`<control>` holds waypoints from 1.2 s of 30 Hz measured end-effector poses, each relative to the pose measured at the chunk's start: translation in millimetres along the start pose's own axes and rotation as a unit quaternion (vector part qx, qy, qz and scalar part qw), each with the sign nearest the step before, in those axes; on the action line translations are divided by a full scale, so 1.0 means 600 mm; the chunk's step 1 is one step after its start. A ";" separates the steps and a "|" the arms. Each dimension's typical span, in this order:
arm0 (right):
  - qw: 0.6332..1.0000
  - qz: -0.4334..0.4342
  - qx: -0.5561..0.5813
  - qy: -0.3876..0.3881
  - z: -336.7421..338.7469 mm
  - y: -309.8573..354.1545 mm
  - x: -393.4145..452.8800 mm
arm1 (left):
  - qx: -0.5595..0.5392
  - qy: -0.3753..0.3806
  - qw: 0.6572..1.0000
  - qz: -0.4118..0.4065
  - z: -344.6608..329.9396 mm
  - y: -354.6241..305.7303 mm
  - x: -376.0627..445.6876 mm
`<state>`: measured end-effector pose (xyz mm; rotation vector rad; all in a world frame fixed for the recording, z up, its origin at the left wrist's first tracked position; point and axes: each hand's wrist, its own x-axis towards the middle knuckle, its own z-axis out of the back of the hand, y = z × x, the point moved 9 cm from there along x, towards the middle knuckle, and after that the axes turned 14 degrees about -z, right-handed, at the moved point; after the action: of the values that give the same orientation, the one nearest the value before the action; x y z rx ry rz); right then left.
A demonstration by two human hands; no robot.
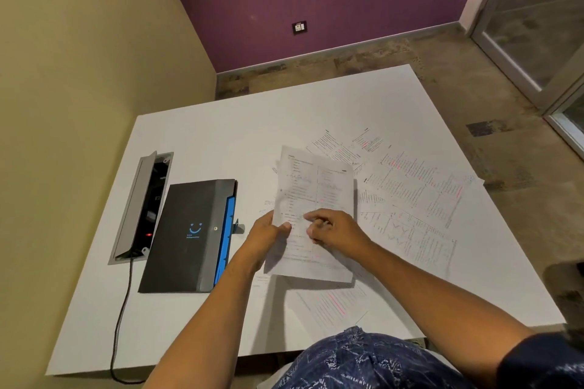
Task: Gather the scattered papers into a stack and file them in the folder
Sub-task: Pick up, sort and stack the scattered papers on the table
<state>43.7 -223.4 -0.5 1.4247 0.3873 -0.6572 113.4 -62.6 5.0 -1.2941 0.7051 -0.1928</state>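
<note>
Stack (316,199) held above the table (205,142), left hand (268,235) gripping its left edge, right hand (335,229) pinching its face with curled fingers; loose papers (420,193) scattered to the right and near side; closed black folder (189,234) lies left of the hands, beside an open cable box (142,205)

An open grey cable box (139,208) sits recessed in the white table (221,136), a black cord (121,309) trailing from it

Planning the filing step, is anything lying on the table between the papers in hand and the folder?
Nothing visible does. The held papers sit just right of the closed black folder, with only bare white table between them.
</note>
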 end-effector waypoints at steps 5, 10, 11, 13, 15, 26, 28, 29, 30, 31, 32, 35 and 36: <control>0.980 -0.112 0.042 -0.157 0.089 -0.073 0.035 | -0.107 -0.030 0.993 0.027 0.011 0.001 0.001; 0.954 -0.146 0.261 0.026 0.076 -0.080 0.031 | -0.190 -0.012 0.981 0.027 0.006 0.006 -0.004; 0.952 -0.119 0.279 0.046 0.075 -0.068 0.026 | -0.182 -0.004 0.983 0.029 0.002 0.007 -0.006; 0.957 -0.073 0.275 0.053 0.078 -0.051 0.024 | -0.161 0.012 0.986 0.028 -0.006 0.006 -0.009; 0.965 -0.048 0.252 0.055 0.078 -0.043 0.026 | -0.147 0.018 0.989 0.019 -0.010 0.003 -0.007; 0.922 -0.137 -0.252 -0.259 0.191 -0.144 0.005 | 0.088 -0.061 0.994 0.020 0.059 0.035 -0.013; 0.853 -0.182 -0.400 -0.283 0.208 -0.164 -0.004 | 0.096 -0.072 0.992 0.036 0.070 0.056 -0.019; 0.839 -0.208 -0.421 -0.274 0.212 -0.177 -0.005 | 0.100 -0.076 0.991 0.045 0.076 0.069 -0.022; 0.838 -0.225 -0.423 -0.262 0.214 -0.185 -0.010 | 0.106 -0.081 0.990 0.054 0.082 0.081 -0.026; 0.839 -0.233 -0.421 -0.255 0.214 -0.190 -0.012 | 0.110 -0.086 0.988 0.063 0.086 0.091 -0.031; 0.840 -0.234 -0.422 -0.248 0.214 -0.199 -0.010 | 0.113 -0.092 0.987 0.070 0.091 0.100 -0.036; 0.833 -0.215 -0.445 -0.248 0.205 -0.209 -0.009 | 0.112 -0.102 0.984 0.088 0.103 0.119 -0.045; 0.836 -0.212 -0.441 -0.249 0.203 -0.212 -0.008 | 0.113 -0.101 0.984 0.093 0.105 0.122 -0.047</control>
<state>-56.1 -344.0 -81.2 0.2498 0.5035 -1.0035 109.4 23.9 -45.7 -1.0084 0.6072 0.0100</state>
